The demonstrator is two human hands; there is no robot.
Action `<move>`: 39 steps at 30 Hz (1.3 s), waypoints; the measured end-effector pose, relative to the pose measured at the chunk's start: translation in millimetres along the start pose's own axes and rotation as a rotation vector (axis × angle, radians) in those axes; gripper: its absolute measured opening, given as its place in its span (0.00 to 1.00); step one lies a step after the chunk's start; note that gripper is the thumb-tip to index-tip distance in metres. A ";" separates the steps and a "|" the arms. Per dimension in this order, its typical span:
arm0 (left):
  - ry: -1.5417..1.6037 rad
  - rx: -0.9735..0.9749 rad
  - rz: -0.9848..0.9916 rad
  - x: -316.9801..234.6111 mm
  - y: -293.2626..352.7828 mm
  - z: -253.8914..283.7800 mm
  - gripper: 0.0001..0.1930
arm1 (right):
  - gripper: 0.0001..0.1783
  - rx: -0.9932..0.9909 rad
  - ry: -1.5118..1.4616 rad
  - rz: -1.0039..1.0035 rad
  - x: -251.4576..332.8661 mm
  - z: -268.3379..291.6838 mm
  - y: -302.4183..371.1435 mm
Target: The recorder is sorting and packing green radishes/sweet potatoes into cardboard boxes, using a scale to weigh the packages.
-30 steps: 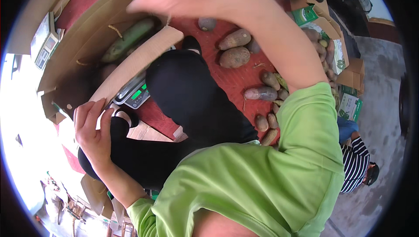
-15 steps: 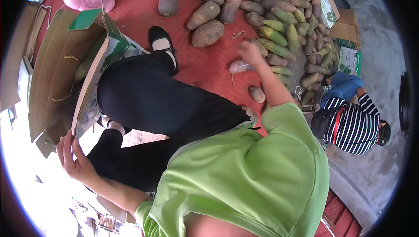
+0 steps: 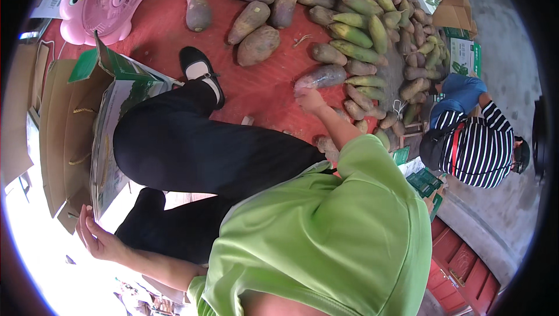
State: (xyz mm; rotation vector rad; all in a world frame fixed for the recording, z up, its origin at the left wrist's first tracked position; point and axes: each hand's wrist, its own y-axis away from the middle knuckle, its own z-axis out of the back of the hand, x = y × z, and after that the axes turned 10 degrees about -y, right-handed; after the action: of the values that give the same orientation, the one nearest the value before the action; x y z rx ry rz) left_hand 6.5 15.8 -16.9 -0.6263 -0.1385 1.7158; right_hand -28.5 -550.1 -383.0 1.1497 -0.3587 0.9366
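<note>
right hand (image 3: 310,100), 1 o'clock of view centre: fingers curled at the near end of a purplish oblong vegetable (image 3: 326,75), which lies on the red floor covering (image 3: 256,100); cannot tell if gripping. left hand (image 3: 100,241), 8 o'clock: fingers loosely bent by the edge of an open cardboard box (image 3: 65,135); pinch unclear. vegetable heap (image 3: 377,36) toward 1–2 o'clock.

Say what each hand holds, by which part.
Right hand is at the left end of a purplish root vegetable; grip unclear. Left hand is by the near edge of the carton; hold unclear.
</note>
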 end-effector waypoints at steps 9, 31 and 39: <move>-0.120 -0.110 0.065 -0.4 3.5 2.3 0.13 | 0.17 -0.636 -0.442 -0.378 -68.6 65.4 3.6; -0.126 -0.160 0.079 11.3 0.5 -4.5 0.14 | 0.21 -0.444 -0.414 -0.591 -32.2 149.2 -24.3; -0.160 -0.192 0.174 8.1 -1.9 -4.6 0.16 | 0.23 -0.455 -0.483 -0.466 -51.6 149.5 -38.4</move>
State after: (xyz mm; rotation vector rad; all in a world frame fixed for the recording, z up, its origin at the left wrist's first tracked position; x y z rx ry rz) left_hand 9.5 22.7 -22.7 -0.6569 -0.3746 1.9356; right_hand 2.2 -709.9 -381.0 0.9629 -0.6239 0.1438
